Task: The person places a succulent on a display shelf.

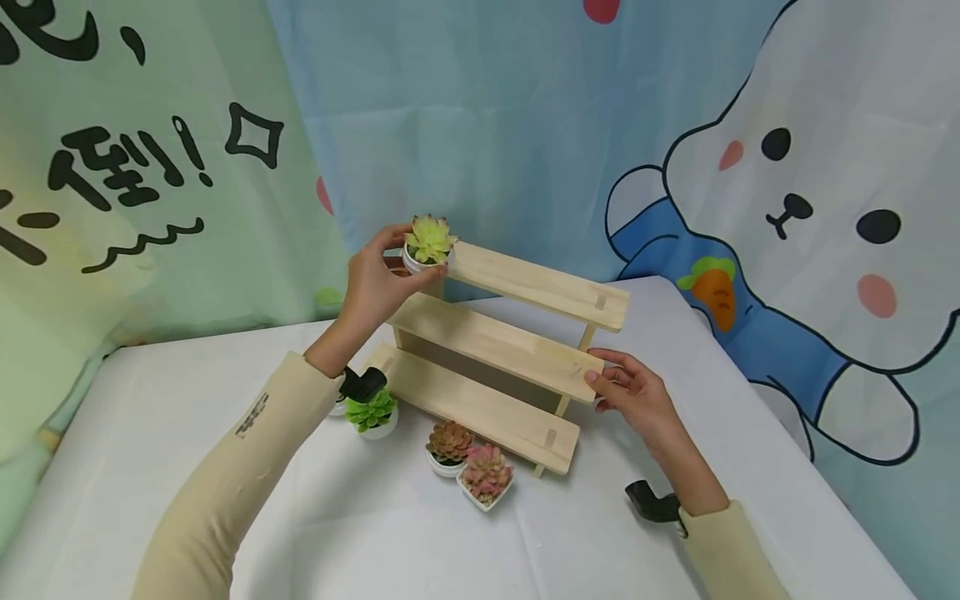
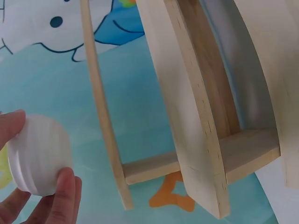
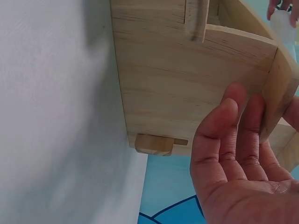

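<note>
Cloth (image 1: 480, 125) backs the table (image 1: 322, 533). My left hand (image 1: 378, 275) grips a succulent (image 1: 430, 240) over the top shelf (image 1: 540, 285) at its left end; my right hand (image 1: 637, 396) pinches the middle shelf (image 1: 495, 346) by its right.

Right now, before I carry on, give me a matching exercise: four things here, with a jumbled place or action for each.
1. Left hand
2. Pink succulent
3. Right hand
4. Bright green succulent

A. Gripping the middle shelf
B. Near the bottom shelf's left end
C. Holding the yellow-green succulent's pot
D. Right beside the reddish-brown succulent

Pairs: 1-C, 2-D, 3-A, 4-B
</note>
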{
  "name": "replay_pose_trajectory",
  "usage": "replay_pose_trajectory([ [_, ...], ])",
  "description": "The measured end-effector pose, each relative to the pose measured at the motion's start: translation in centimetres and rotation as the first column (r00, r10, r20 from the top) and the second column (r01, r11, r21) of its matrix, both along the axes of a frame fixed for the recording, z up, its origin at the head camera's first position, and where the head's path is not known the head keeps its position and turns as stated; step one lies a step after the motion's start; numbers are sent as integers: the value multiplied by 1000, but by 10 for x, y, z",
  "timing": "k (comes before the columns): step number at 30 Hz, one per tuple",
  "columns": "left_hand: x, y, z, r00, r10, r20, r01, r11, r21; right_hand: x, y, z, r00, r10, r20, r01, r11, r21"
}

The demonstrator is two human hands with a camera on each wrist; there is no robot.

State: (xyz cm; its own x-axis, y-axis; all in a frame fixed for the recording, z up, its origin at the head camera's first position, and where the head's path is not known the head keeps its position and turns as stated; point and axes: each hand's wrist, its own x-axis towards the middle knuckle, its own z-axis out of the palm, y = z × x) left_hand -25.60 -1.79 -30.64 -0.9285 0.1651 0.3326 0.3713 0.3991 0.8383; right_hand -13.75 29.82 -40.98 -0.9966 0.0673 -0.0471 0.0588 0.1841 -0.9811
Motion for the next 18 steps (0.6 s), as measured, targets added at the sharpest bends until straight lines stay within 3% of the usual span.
replay_pose_trajectory([
  [9,-18,13,-2,999,-5,41,4,1000,22,3,1,-1,1000,1,-24,-2,997,-74],
  [18,-36,23,-7,998,34,44,-36,998,55,5,1,-2,1000,-15,-7,14,998,-67],
])
